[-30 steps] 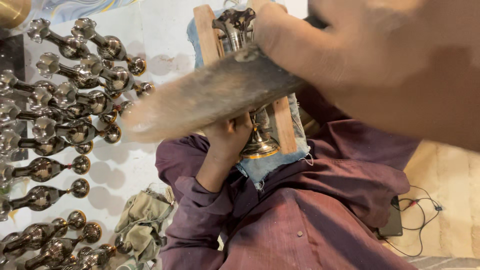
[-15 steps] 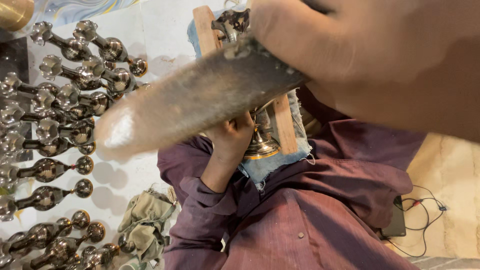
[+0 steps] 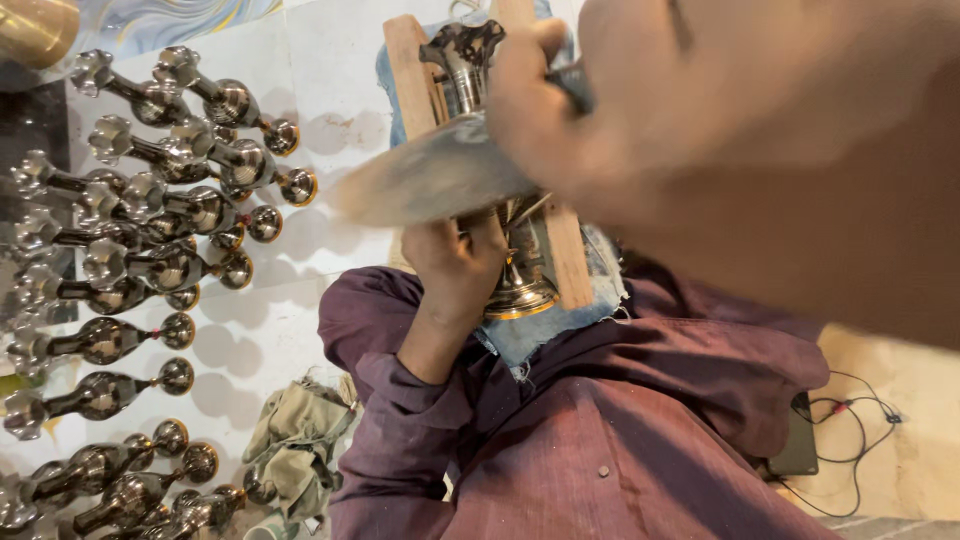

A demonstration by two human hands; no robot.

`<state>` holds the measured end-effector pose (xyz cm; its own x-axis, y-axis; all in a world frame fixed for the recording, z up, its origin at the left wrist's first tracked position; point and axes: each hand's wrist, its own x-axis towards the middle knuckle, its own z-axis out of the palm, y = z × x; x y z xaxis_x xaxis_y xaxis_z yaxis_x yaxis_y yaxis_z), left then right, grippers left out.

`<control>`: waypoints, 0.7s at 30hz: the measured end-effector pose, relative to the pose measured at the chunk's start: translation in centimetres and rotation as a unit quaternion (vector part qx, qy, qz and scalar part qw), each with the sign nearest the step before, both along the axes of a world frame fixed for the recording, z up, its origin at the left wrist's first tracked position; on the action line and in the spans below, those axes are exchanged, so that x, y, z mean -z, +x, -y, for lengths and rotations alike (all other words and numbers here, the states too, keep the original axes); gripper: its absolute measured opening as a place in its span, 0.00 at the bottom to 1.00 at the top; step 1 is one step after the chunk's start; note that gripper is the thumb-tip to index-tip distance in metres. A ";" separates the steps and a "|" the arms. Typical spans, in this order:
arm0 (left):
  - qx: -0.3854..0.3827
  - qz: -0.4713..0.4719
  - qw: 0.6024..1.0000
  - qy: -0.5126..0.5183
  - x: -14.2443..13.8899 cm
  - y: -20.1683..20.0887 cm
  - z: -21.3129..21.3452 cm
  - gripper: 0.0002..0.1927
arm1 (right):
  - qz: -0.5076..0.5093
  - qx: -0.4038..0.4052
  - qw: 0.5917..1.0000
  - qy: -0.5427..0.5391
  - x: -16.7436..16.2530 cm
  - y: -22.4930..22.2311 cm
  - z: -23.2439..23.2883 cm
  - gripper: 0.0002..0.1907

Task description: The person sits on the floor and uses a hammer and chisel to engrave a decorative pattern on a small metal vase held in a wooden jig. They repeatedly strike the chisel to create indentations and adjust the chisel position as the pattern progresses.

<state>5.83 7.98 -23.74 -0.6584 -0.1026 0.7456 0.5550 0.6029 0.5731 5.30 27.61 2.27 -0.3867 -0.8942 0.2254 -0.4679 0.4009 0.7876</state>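
Two hands on one brass lamp stand (image 3: 500,190), which lies between two wooden slats (image 3: 415,75) on blue denim cloth (image 3: 545,325) over the lap. Left hand (image 3: 455,270) grips the stand near its flared base; right hand (image 3: 640,110), close to camera and blurred, clasps a flat file (image 3: 430,185) lying across the stand. Left of the stand, many similar metal pieces (image 3: 150,210) lie on white floor, with an olive rag (image 3: 295,440) below-left.
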 end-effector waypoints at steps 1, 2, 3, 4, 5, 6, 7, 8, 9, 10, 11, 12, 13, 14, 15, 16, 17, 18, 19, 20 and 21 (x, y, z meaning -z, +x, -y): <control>-0.008 -0.027 0.998 -0.056 -0.9 0.0 0.1 0.10 | -0.001 0.000 1.000 -0.007 0.1 0.0 -0.1 0.19; -0.014 -0.053 0.992 -0.111 -1.7 0.0 0.0 0.12 | 0.032 0.000 0.999 -0.028 0.2 -0.1 -0.3 0.20; 0.004 -0.008 0.998 -0.061 -2.3 -0.1 -0.3 0.10 | 0.039 0.011 0.999 -0.031 0.3 -0.1 -0.7 0.20; 0.019 0.036 0.999 -0.013 -3.0 -0.2 -0.5 0.09 | 0.046 0.021 0.998 -0.035 0.5 -0.1 -1.1 0.20; 0.033 0.079 0.996 0.033 -3.5 -0.3 -0.4 0.08 | 0.028 0.041 0.998 -0.025 0.9 -0.1 -1.4 0.18; 0.032 0.072 0.997 0.024 -4.0 -0.3 -0.3 0.09 | 0.047 0.053 0.997 -0.039 1.3 -0.2 -1.9 0.18; 0.034 0.065 0.997 0.018 -4.4 -0.4 -0.3 0.09 | 0.066 0.065 0.994 -0.053 1.9 -0.2 -2.4 0.18; 0.037 0.058 0.998 0.013 -4.6 -0.6 -0.5 0.10 | 0.086 0.071 0.991 -0.071 2.4 -0.3 -2.9 0.17; 0.042 0.055 0.998 0.012 -4.9 -0.7 -0.6 0.09 | 0.104 0.079 0.987 -0.089 2.9 -0.4 -3.5 0.17; 0.047 0.053 0.997 0.008 -5.1 -0.7 -0.6 0.09 | 0.134 0.083 0.980 -0.120 3.6 -0.5 -3.9 0.17; 0.051 0.051 0.997 0.005 -5.2 -0.8 -0.5 0.08 | 0.160 0.085 0.973 -0.144 4.1 -1.0 -4.3 0.17; 0.053 0.055 0.997 0.005 -5.4 -0.9 -0.5 0.08 | 0.189 0.087 0.962 -0.175 4.7 -1.1 -4.5 0.16; 0.057 0.060 0.997 0.008 -5.6 -1.0 -0.5 0.08 | 0.205 0.095 0.954 -0.195 5.2 -1.3 -4.8 0.16; 0.059 0.066 0.996 0.011 -5.7 -1.0 -0.6 0.08 | 0.220 0.106 0.947 -0.210 5.6 -1.4 -5.0 0.16; 0.061 0.075 0.995 0.006 -5.9 -1.1 -0.5 0.09 | 0.217 0.114 0.947 -0.208 5.8 -1.4 -5.2 0.16; 0.063 0.084 0.994 -0.001 -6.2 -1.2 -0.3 0.10 | 0.209 0.120 0.949 -0.203 5.8 -1.3 -5.3 0.16; 0.068 0.093 0.993 -0.008 -6.5 -1.4 -0.3 0.11 | 0.208 0.128 0.948 -0.203 5.7 -1.2 -5.4 0.15; 0.075 0.096 0.992 -0.015 -6.6 -1.5 -0.4 0.11 | 0.204 0.136 0.950 -0.193 5.5 -1.1 -5.4 0.15; 0.082 0.101 0.991 -0.019 -6.9 -1.5 -0.5 0.10 | 0.202 0.141 0.951 -0.187 5.1 -0.9 -5.4 0.15; 0.085 0.105 0.991 -0.025 -7.1 -1.5 -0.4 0.10 | 0.198 0.145 0.953 -0.177 4.9 -0.8 -5.2 0.15; 0.089 0.100 0.991 -0.032 -7.3 -1.6 -0.3 0.10 | 0.195 0.151 0.954 -0.169 4.4 -0.8 -5.1 0.15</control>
